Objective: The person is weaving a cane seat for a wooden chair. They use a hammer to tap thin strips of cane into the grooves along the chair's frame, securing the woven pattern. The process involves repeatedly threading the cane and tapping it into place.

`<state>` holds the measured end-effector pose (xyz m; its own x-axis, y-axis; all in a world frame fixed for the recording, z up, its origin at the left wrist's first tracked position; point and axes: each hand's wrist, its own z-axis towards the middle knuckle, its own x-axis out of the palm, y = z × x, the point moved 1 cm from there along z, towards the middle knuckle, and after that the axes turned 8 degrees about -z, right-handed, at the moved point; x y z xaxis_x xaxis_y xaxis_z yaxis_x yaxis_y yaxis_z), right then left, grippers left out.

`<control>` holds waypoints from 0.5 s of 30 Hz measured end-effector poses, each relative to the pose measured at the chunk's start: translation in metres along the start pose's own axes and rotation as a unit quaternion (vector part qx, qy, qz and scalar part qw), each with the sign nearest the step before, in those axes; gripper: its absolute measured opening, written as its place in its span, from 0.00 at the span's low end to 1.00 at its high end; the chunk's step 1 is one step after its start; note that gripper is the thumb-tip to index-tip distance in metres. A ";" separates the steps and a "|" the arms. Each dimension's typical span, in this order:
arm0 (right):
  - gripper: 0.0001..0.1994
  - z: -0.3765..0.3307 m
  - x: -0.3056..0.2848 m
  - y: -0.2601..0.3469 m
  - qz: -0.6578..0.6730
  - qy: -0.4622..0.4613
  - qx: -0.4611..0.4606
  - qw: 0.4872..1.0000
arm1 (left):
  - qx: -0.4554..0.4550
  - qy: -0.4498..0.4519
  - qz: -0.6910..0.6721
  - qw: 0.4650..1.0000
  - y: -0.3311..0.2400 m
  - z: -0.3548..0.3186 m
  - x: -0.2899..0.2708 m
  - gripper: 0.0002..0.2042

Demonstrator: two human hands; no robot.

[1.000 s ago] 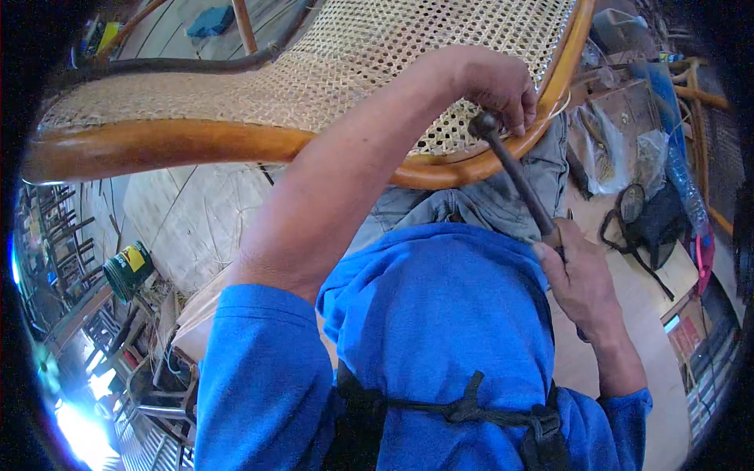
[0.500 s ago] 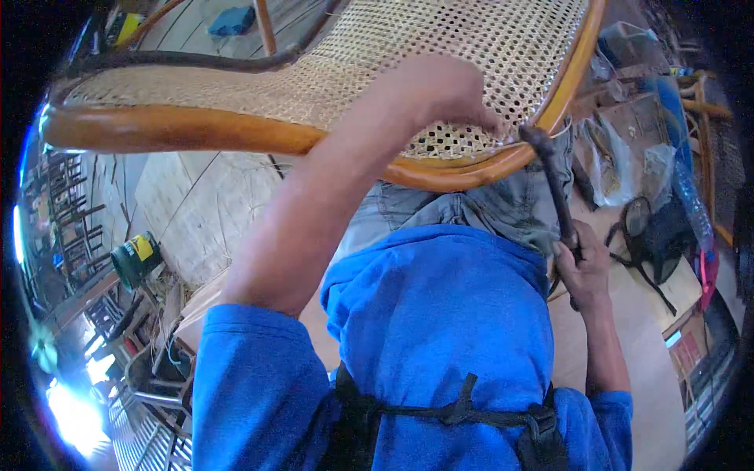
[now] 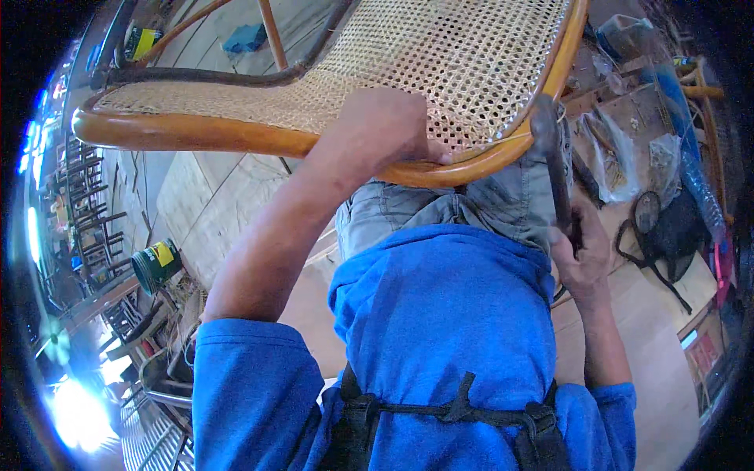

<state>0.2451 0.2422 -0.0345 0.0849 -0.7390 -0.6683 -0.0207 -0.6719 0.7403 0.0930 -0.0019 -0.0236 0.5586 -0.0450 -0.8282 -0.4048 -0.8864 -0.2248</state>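
Note:
A chair with a woven cane seat (image 3: 463,63) and a glossy orange-brown bent frame (image 3: 204,135) lies across my lap. My left hand (image 3: 385,129) is over the seat's near edge, fingers closed in a pinch by the rim. From its fingertips a thin pale cane strand (image 3: 503,143) runs along the rim toward the right corner. My right hand (image 3: 583,250) grips the handle of a dark hammer (image 3: 556,169), held upright just outside that corner. The hammer's head is blurred and close to the frame.
Plastic bags (image 3: 609,165) and a black strapped bag (image 3: 667,239) lie at the right. To the left stand a green tin (image 3: 157,265) with a yellow label and stacked chair frames (image 3: 86,196). A blue cloth (image 3: 245,38) lies on the floor beyond the chair.
My left hand has moved left and slightly nearer along the seat's rim. The hammer stands more upright, its head a little higher. The chair appears shifted slightly in view.

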 end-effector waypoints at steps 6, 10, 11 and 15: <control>0.12 0.014 -0.006 0.008 -0.130 0.201 0.087 0.967 | -0.028 -0.068 -0.052 0.996 0.001 -0.043 -0.027 0.19; 0.12 0.012 0.001 0.008 -0.095 0.174 0.062 0.978 | -0.003 0.030 -0.264 0.964 -0.011 -0.074 -0.010 0.17; 0.11 0.013 0.003 0.010 -0.077 0.194 0.088 0.974 | 0.017 0.049 -0.322 0.945 -0.011 -0.080 0.002 0.16; 0.10 0.016 0.012 0.014 -0.047 0.222 0.125 0.966 | -0.056 -0.009 -0.496 0.866 -0.011 -0.081 0.040 0.12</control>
<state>0.2296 0.2237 -0.0333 0.5159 -0.6177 -0.5936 -0.2280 -0.7669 0.5999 0.1788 -0.0319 -0.0129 0.5790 0.7716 -0.2636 0.3424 -0.5235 -0.7802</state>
